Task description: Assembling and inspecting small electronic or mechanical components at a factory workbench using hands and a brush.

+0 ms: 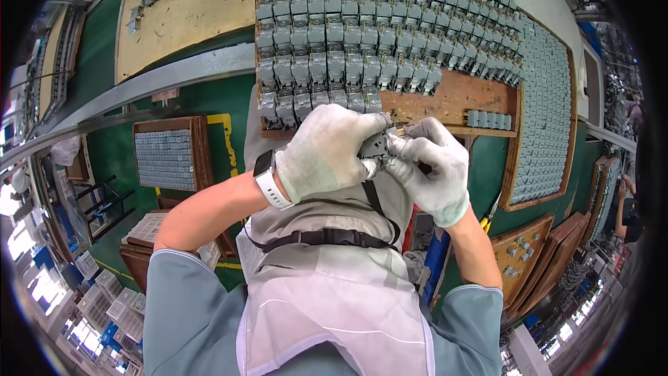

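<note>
My left hand, in a white glove, is closed around a small dark grey block-like part with metal bits, held in front of my waist. Against its right side presses my right hand, also gloved, thumb and fingers pinched together at the part. Fingers hide much of it, and I cannot make out whether the right fingers hold a separate piece. Just beyond my hands lies a wooden tray carrying many rows of grey blocks with metal fittings. At its near right corner sits a short row of smaller grey pieces.
Right of the tray is another wooden tray packed with grey pieces. A pale board with loose metal parts lies at far left. Lower left stands a tray of grey parts; wooden boards lean at right. Another person's arm shows far right.
</note>
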Demonstrator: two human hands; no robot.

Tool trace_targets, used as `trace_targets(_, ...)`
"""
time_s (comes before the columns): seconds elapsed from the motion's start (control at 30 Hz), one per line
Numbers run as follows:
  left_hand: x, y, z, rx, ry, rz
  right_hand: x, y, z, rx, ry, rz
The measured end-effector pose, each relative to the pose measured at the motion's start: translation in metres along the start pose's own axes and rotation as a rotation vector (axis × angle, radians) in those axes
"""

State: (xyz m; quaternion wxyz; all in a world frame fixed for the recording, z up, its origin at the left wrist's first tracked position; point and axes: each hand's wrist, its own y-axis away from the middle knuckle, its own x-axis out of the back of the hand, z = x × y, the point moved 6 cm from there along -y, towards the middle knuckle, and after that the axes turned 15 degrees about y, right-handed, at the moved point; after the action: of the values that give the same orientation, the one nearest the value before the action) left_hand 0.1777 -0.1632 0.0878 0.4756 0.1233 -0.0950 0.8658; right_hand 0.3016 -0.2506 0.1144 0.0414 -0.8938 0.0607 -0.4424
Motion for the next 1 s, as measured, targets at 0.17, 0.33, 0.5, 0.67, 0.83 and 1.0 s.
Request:
trace_targets(0.17, -0.001, -0.004, 0.000, 0.006, -0.040, -0.103, -0.001, 0.000, 0.005, 0.015, 0.014, -0.061)
trace_targets(0.33, 0.002, -0.007, -0.001, 0.033, 0.060, -0.160, 0.001, 0.005, 0.000, 0.011, 0.018, -0.022)
trace_targets(0.5, -0.011, -0.006, -0.003, 0.032, -0.046, -0.139, -0.002, 0.007, 0.005, -0.055, 0.013, -0.045)
trace_targets(0.67, -0.021, 0.007, -0.002, 0.068, -0.206, -0.019, -0.004, 0.011, 0.014, 0.005, 0.025, 0.002)
trace_targets(0.83, -0.014, -0.001, 0.001, 0.029, -0.006, -0.064, 0.003, 0.011, 0.012, 0.035, -0.020, -0.012)
trace_targets(1.0, -0.013, -0.005, 0.004, 0.069, 0.108, -0.025, 0.005, 0.012, 0.016, -0.027, -0.059, 0.040)
